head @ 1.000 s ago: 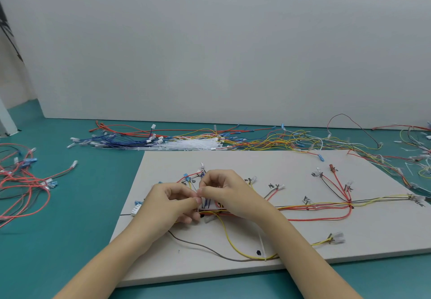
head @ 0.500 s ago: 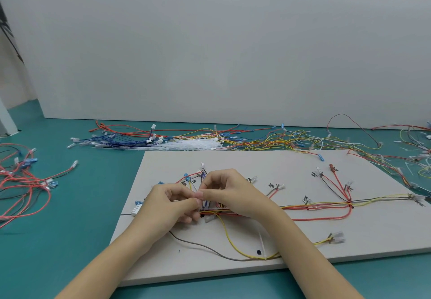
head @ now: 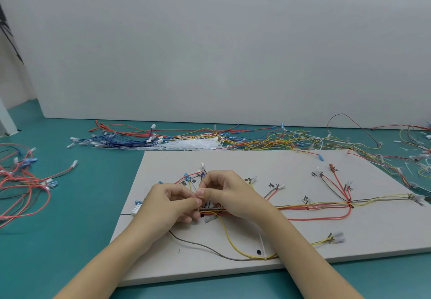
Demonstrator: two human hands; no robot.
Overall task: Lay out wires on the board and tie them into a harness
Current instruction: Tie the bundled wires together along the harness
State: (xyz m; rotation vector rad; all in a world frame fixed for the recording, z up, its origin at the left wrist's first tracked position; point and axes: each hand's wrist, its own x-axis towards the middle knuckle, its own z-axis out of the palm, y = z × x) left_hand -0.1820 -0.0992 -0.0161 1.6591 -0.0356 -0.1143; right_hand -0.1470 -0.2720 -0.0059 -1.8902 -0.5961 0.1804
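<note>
Head view: both hands meet over the wire bundle on the board. The left hand and right hand each keep a narrow pinching grip on something small I cannot make out, just above the wires.

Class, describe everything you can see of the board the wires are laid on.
The board is a flat, pale grey rectangular sheet, matte, lying on the teal table. Small dark handwritten marks sit beside wire ends. Red, yellow and dark wires spread across it, and both hands work over its left part.
</note>
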